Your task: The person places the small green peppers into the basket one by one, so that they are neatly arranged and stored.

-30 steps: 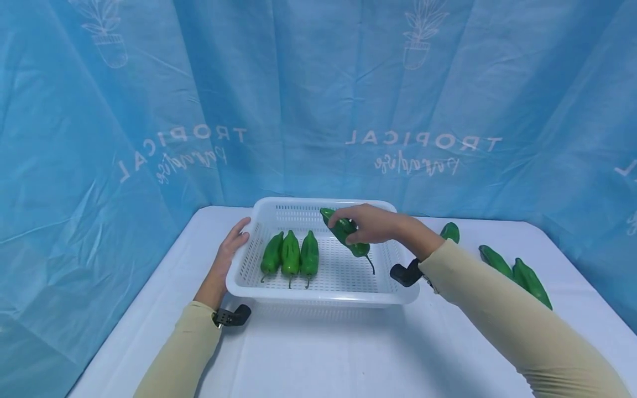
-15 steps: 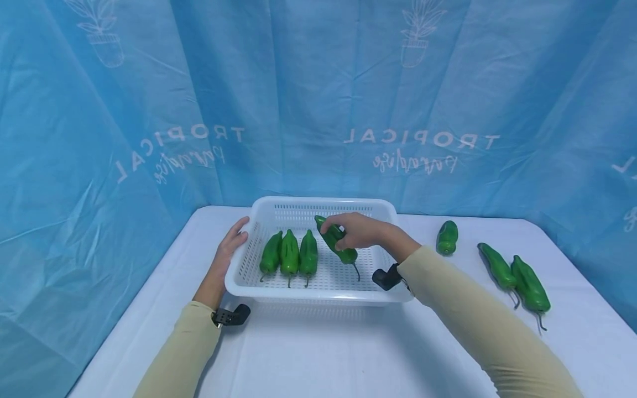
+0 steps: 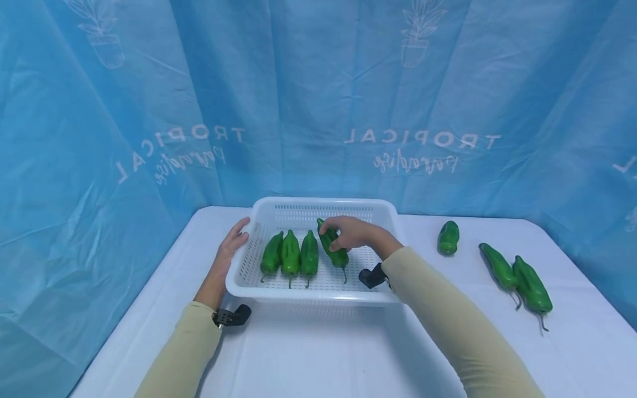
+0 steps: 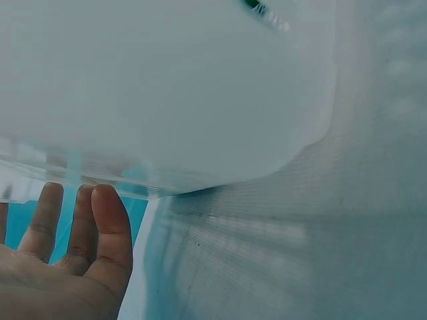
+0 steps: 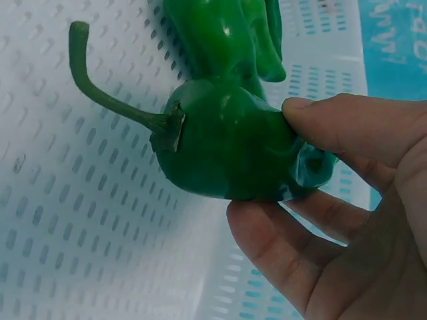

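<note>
My right hand (image 3: 352,232) pinches a green pepper (image 5: 227,150) between thumb and fingers inside the white perforated basket (image 3: 318,296). In the right wrist view the pepper's curved stem points away from the hand, over the basket floor. Three more green peppers (image 3: 291,254) lie side by side to its left, stems toward the near rim. My left hand (image 3: 230,251) rests against the basket's left side. Its fingers (image 4: 112,227) are fairly straight and touch the basket wall in the left wrist view.
On the white table (image 3: 308,354), right of the basket, lie a short green pepper (image 3: 448,239) and two longer ones, a left one (image 3: 497,266) and a right one (image 3: 531,284), close together. A blue printed curtain (image 3: 308,99) hangs behind the table and along its sides.
The right hand has moved left and slightly down with its pepper, bringing it beside the row of three. The pepper has turned more upright in the head view. The left hand stays put.
</note>
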`<state>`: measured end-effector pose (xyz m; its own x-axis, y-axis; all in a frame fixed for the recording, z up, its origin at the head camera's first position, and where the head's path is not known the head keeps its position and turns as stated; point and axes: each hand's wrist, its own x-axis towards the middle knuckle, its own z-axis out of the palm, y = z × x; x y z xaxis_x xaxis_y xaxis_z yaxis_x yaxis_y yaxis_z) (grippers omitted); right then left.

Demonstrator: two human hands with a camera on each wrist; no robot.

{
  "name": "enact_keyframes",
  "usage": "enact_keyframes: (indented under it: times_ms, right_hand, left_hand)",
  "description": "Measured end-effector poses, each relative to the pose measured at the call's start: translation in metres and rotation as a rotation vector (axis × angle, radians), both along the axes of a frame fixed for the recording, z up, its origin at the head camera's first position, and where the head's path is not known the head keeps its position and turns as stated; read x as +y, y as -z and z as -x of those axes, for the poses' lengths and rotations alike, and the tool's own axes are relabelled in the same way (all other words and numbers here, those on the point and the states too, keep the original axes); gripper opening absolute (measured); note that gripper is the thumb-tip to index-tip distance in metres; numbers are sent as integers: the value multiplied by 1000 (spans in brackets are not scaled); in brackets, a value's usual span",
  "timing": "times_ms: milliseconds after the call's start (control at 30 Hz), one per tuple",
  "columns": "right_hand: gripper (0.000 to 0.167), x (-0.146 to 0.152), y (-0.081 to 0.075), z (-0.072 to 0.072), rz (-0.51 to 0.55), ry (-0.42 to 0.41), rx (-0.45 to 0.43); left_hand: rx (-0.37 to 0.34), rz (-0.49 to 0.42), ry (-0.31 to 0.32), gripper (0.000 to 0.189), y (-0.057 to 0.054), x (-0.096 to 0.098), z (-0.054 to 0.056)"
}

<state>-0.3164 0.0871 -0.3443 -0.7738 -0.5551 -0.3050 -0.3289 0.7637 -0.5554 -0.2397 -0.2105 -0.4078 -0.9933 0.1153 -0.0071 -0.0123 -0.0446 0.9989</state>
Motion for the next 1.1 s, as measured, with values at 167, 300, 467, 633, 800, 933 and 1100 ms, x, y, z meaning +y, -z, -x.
enact_keyframes:
  times_ms: [167,300,467,633,800,933,1100]
  right_hand:
    - [45,2,8,5,-11,40,-34]
    - [48,3,13,9,2,65,-129]
    - [48,3,19,10,9,88,-236]
    - [48,6,22,11,8,128,-249]
    - [44,8,22,11,24,121,-280]
    - [41,7,22,12,20,100,-303]
    - [41,5,23,11,30,82,-324]
  left_hand:
    - [2,22,-6,53,0,0,0]
    - [7,-2,-3,54,0,1,-1]
    - [4,-19,1,53,0,2,0]
    - [-8,1,-17,52,-1,4,-2]
    - [-13,-2,-20,52,-1,3,-1]
    - [-13,-27,-15,52,0,3,0]
    - [-7,-9,-27,54,1,2,1]
